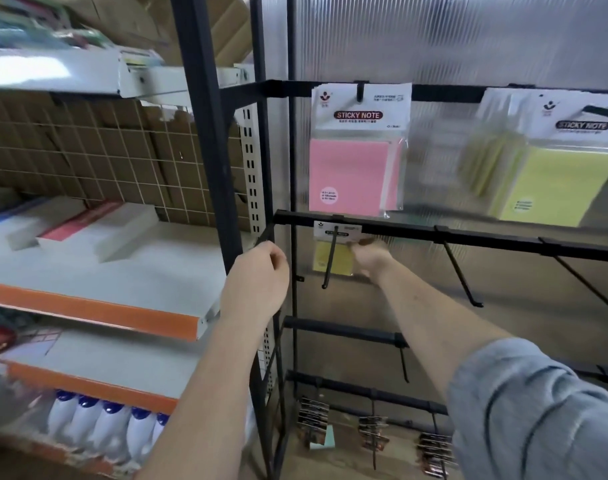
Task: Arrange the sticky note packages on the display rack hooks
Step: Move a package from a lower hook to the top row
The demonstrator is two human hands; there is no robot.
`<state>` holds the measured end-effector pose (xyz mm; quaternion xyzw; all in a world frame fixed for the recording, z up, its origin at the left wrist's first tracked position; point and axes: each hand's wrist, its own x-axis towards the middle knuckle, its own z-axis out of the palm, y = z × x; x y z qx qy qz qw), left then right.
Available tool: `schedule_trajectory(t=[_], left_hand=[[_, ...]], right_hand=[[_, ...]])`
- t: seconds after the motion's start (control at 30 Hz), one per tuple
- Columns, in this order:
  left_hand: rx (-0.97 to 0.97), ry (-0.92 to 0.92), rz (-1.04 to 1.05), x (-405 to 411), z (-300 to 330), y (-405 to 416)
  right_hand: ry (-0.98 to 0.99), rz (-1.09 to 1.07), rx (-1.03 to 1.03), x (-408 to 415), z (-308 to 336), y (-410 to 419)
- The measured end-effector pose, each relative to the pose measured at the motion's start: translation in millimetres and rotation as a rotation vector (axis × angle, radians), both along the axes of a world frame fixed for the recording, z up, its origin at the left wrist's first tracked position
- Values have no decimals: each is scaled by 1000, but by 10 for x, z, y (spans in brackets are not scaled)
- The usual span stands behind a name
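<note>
A small yellow sticky note package (332,255) hangs at the back of a hook (331,258) on the rack's second bar (399,233). My right hand (371,258) reaches to its right edge and pinches it. My left hand (257,282) is curled around the black frame strut at the bar's left end. On the top bar hangs a pink sticky note package (356,154); to its right hang several yellow sticky note packages (555,168), blurred.
Two bare hooks (463,271) (586,282) stick out from the second bar to the right. Lower bars carry dark packages (313,417). On the left, orange-edged shelves (94,313) hold white boxes and blue-capped bottles (112,431).
</note>
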<state>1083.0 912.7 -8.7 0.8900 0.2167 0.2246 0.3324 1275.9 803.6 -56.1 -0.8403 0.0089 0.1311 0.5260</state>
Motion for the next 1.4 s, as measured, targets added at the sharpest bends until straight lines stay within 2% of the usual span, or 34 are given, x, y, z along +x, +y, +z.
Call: schedule_trajectory(t=[0.13, 0.33, 0.63, 0.9, 1.13, 1.4], left_hand=[[0, -15, 23, 71, 34, 20], [-39, -36, 5, 77, 78, 65], [36, 6, 66, -71, 151, 95], [73, 13, 47, -297, 88, 180], [42, 17, 20, -469, 91, 149], [6, -11, -39, -449, 143, -183]], right_hand=[[14, 0, 18, -8, -21, 39], [-162, 33, 97, -107, -61, 49], [-364, 35, 143, -678, -144, -61], [-434, -5, 141, -1292, -136, -165], [-447, 26, 131, -1621, 129, -318], [-681, -181, 263, -1663, 557, -951]])
